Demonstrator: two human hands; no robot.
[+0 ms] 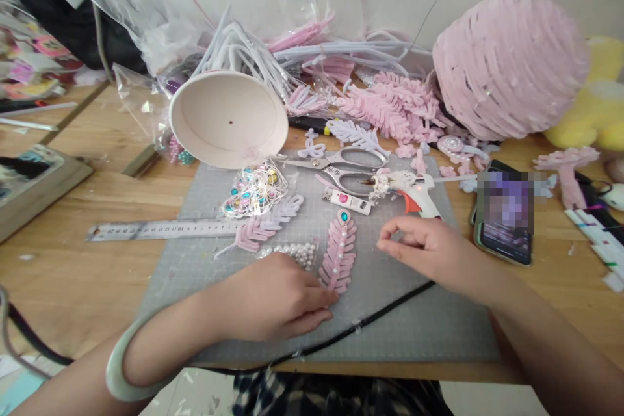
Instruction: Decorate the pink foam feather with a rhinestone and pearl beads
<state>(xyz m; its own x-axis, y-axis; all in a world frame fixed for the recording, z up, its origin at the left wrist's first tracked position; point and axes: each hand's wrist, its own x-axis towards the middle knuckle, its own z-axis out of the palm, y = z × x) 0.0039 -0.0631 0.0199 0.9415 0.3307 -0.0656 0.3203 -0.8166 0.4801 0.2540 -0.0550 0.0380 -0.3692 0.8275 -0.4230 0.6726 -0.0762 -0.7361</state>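
Note:
A pink chenille-stem feather (338, 253) lies on the grey cutting mat (404, 325), with a blue-green gem at its top and a row of small pearls and stones down its middle. My left hand (277, 299), with a pale bangle on the wrist, has its fingertips on the feather's lower end. To the right, my right hand (424, 247) hovers with thumb and forefinger pinched together; anything between them is too small to make out. A bag of white pearls (297, 253) sits just beyond my left hand. Above my right hand lies a glue gun (422, 198).
Scissors (336, 166), a white lighter (346, 201), a gem pile (256, 190) and a metal ruler (160, 229) surround the feather. A round cream container (229, 120) and a pink wrapped dome (511, 65) stand behind. A phone (507, 247) lies right; a black cable (385, 312) crosses the mat.

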